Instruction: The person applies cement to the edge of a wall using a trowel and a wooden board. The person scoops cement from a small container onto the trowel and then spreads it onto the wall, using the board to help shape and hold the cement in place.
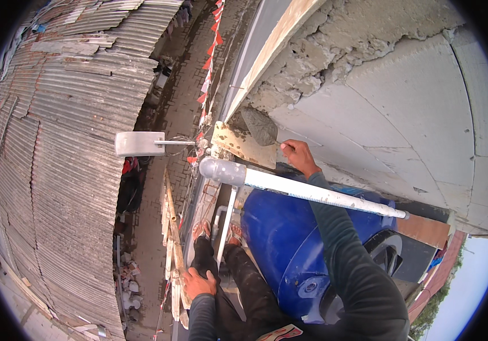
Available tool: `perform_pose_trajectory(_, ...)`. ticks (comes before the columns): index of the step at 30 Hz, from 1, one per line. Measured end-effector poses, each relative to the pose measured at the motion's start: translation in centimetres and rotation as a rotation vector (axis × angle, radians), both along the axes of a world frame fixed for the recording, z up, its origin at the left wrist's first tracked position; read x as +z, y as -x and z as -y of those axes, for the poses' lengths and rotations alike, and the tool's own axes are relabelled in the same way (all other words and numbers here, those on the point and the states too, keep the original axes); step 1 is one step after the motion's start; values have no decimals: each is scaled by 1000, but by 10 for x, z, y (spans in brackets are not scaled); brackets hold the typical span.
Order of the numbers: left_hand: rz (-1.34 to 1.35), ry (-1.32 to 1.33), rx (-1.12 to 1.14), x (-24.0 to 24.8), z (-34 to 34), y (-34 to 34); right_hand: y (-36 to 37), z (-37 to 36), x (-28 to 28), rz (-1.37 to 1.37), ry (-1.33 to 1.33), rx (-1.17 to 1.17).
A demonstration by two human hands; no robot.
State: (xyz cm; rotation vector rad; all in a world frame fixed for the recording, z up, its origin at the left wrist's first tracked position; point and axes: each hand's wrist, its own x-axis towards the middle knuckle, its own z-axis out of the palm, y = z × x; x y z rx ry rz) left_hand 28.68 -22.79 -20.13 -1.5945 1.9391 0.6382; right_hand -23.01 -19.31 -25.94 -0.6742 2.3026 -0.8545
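My right hand (298, 156) is closed round the handle of a trowel (260, 126), its leaf-shaped blade grey with mortar. The blade lies at the lower corner of a wall of pale blocks (409, 91), by rough wet mortar (306, 68). Just under the blade, a cream board (238, 146) spotted with mortar stands against the corner. My left hand (199, 283) is low, beside my knee, with its fingers spread and nothing seen in it. Wooden strips (174, 244) show right next to it; whether it touches them I cannot tell.
A white pipe (323, 196) with a grey elbow crosses in front of my right forearm. Below it sits a large blue tank (284, 244). To the left are a lamp head (140, 144), a string of red and white flags (206, 68), a paved alley far below and a corrugated roof (73, 153).
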Motion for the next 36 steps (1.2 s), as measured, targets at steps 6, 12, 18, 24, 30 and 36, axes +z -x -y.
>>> perform_pose_trajectory(6, -24, 53, -26, -2, -2, -3, -5, 1, 17, -142, -18, 31)
perform_pose_trajectory(12, -9, -9, 3, -2, -1, 1, -18, -2, 33, -230, -43, -2)
perform_pose_trajectory(18, -16, 46, -35, -11, -3, -4, -39, 0, 42, -221, -13, 58)
perform_pose_trajectory(24, -29, 47, -50, -7, 1, -1, -57, 19, 32, 130, -145, 370)
perform_pose_trajectory(30, -51, 42, -39, -10, -3, -13, -43, 40, -1, 534, -189, 366)
perform_pose_trajectory(36, -40, 39, -26, -11, -4, -10, 31, 57, -76, 1041, -221, 103)
